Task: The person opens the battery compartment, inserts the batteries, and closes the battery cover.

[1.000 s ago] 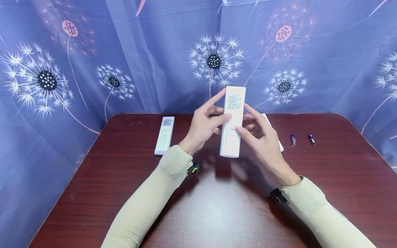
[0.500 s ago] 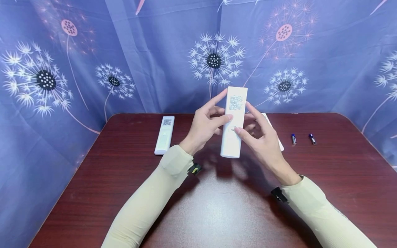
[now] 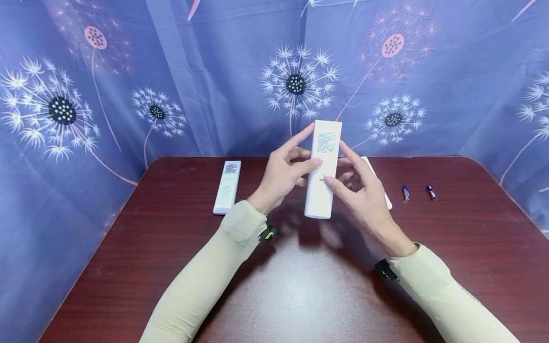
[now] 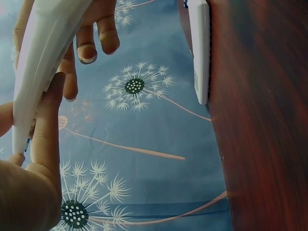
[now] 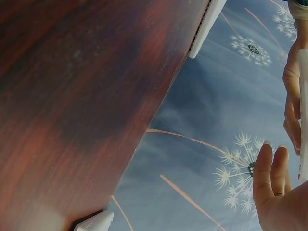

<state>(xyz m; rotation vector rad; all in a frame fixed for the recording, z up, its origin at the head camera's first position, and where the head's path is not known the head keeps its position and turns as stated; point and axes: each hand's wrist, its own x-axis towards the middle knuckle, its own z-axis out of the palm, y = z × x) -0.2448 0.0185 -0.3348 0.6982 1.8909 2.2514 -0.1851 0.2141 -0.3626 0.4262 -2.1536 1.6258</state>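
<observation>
- Since a second ago the white remote control (image 3: pixel 322 169) has risen slightly; the grip is unchanged.
- Left hand (image 3: pixel 283 175) grips the remote's left edge, thumb across its back.
- Right hand (image 3: pixel 362 197) holds its right side, thumb tip pressing the battery cover.
- The remote stands upright between both hands.

1. I see the held remote (image 3: pixel 322 169): white plastic, smooth, matt.
2. Table (image 3: pixel 300 295): dark red wood grain, semi-gloss sheen.
3. Backdrop (image 3: pixel 214 71): printed cloth, creased.
4. Sleeves (image 3: pixel 206 281): beige knit fabric.
</observation>
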